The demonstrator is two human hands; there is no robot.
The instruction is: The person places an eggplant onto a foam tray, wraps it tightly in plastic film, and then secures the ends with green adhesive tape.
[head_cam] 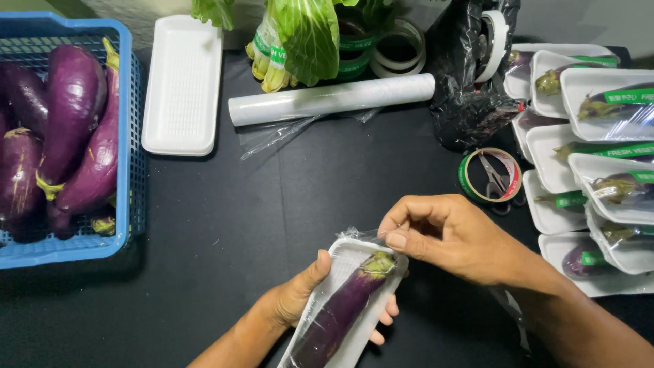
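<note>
Head view: 2 hands wrapping 1 aubergine on a tray, low on a black table.

The left hand (pixel 293 300) cups the white foam tray (pixel 338 262) from beneath — thumb curled over its near edge, fingertips showing under the far side — and on it lies a slim purple aubergine with a green stem (pixel 344 307), already under clear plastic film (pixel 357 235). The right hand (pixel 443 232) has its fingers drawn together, pinching that film at the tray's top corner. On the black tabletop (pixel 225 225) at left stands a blue plastic basket (pixel 129 170) of loose aubergines, an empty white foam tray (pixel 180 85) just beside it; a roll of cling film (pixel 332 99) lies above, leafy greens (pixel 300 41) behind it — wrapped, tape-banded trays (pixel 586 170) stack at right, near a tape roll (pixel 490 175) with scissors (pixel 497 178) inside it.
</note>
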